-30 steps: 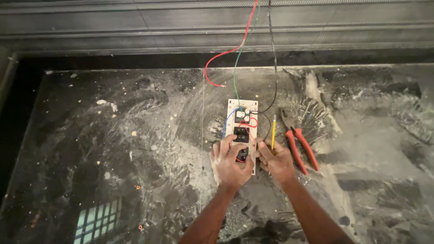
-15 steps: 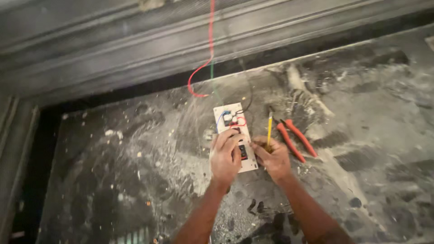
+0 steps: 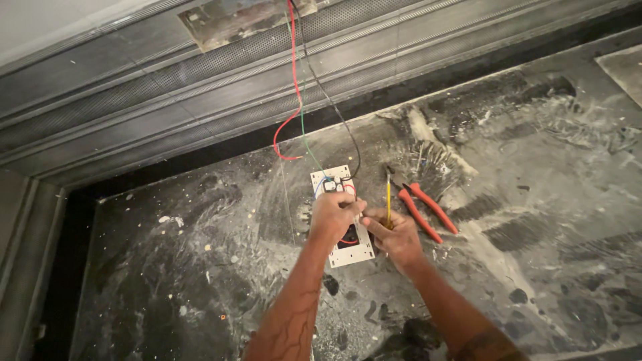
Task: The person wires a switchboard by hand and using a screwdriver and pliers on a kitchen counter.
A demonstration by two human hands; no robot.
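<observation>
A white switch plate (image 3: 348, 252) lies back side up on a dusty dark stone floor (image 3: 200, 267). Red, green and black wires (image 3: 297, 127) run from it up to an opening in the wall (image 3: 241, 17). My left hand (image 3: 334, 217) rests on the plate's upper middle, fingers closed over the wiring there. My right hand (image 3: 396, 235) sits just right of the plate and grips a yellow-handled screwdriver (image 3: 388, 197), its shaft pointing away from me.
Red-handled pliers (image 3: 428, 210) lie on the floor right of the screwdriver. A grooved dark wall base (image 3: 167, 100) runs along the far side. White dust and small debris (image 3: 170, 219) are scattered around.
The view has tilted up, showing more wall and the opening. My left hand has shifted higher on the plate; my right hand still holds the screwdriver.
</observation>
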